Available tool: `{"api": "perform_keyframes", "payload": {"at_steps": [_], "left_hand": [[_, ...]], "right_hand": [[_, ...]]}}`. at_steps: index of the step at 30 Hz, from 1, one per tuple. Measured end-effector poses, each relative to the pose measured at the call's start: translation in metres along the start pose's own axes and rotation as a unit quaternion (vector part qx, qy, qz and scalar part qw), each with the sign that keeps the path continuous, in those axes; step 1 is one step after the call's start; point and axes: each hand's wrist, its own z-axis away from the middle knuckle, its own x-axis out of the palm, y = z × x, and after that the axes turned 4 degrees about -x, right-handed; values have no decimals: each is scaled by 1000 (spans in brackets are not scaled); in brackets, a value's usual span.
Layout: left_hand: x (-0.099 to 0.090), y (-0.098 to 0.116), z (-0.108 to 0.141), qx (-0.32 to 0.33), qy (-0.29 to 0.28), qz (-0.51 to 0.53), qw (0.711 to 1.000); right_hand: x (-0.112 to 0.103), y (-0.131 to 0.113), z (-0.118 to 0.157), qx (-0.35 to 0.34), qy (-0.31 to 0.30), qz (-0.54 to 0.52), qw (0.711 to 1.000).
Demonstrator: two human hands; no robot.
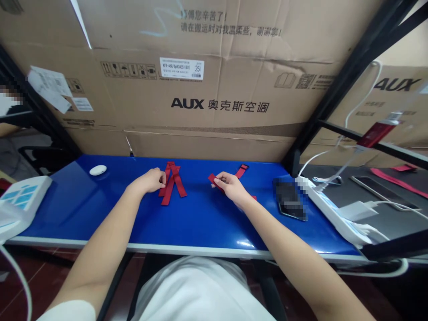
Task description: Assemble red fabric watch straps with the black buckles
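My right hand (232, 187) is closed on a red strap (211, 178), whose flat end sticks out past the thumb. Behind that hand a red length with a black buckle (244, 166) shows, and a bit of red peeks out by the wrist. Whether these belong to the same strap is hidden. To the left, several red straps (174, 178) lie crossed in a small pile on the blue tabletop (200, 223). My left hand (154, 180) is at the pile's left edge with its fingers curled together. What they pinch, if anything, I cannot make out.
A blurred-out black phone (290, 200) lies right of my right hand, beside a white power strip (334, 214) with cables. A white oval object (98, 170) rests at the back left, and a white device (25, 200) at the left edge. A large cardboard box (133, 107) stands behind.
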Motion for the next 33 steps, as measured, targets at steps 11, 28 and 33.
{"api": "perform_keyframes", "payload": {"at_steps": [11,28,33], "left_hand": [[-13,-16,-2,-63,-22,65,996],[-2,1,-4,-73,5,19,997],[-1,7,-2,-73,16,89,993]], "right_hand": [[2,-5,3,8,-21,5,1000],[3,-4,5,5,-53,35,998],[3,-1,4,-7,-57,49,997]]}}
